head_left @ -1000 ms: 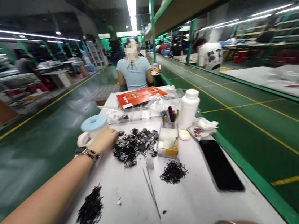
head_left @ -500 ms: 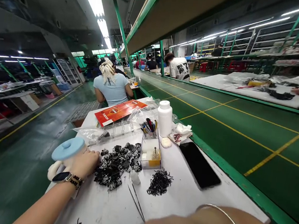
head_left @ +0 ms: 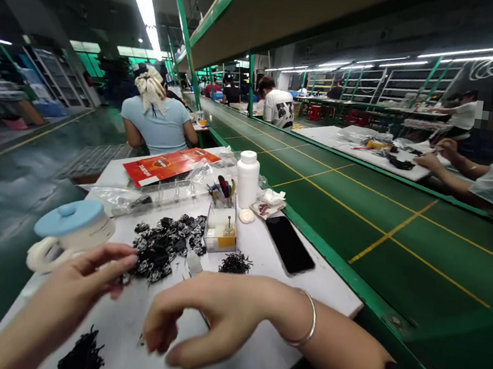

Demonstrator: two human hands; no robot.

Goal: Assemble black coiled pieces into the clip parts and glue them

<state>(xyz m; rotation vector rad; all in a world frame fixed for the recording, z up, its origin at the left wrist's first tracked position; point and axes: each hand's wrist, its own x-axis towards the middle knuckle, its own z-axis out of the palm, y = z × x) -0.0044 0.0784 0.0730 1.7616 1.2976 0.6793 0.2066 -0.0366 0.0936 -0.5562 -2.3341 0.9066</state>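
Observation:
My left hand (head_left: 94, 276) is beside the near left side of a pile of small black and silver parts (head_left: 162, 249). Its thumb and fingertips come together; what they pinch, if anything, is too blurred to name. Over the front of the white table hovers my right hand (head_left: 212, 318), wearing a silver bangle, its fingers bent and thumb apart, with nothing visible between them. Tweezers (head_left: 205, 319) lie mostly hidden beneath it. Small black curved pieces (head_left: 235, 263) form a heap beyond that hand. Another heap of black pieces (head_left: 82, 357) is at the near left.
A lidded cup (head_left: 75, 223) stands at the left edge. Behind the pile are a clear box (head_left: 220, 242), a white bottle (head_left: 247, 181) and a red printed sheet (head_left: 170, 166). A phone (head_left: 290, 247) lies right, along the green conveyor (head_left: 329, 201). Co-workers sit ahead and across.
My left hand has drawn back from the pile toward me. My right hand has come up into view over the table's front. The view has turned to the right.

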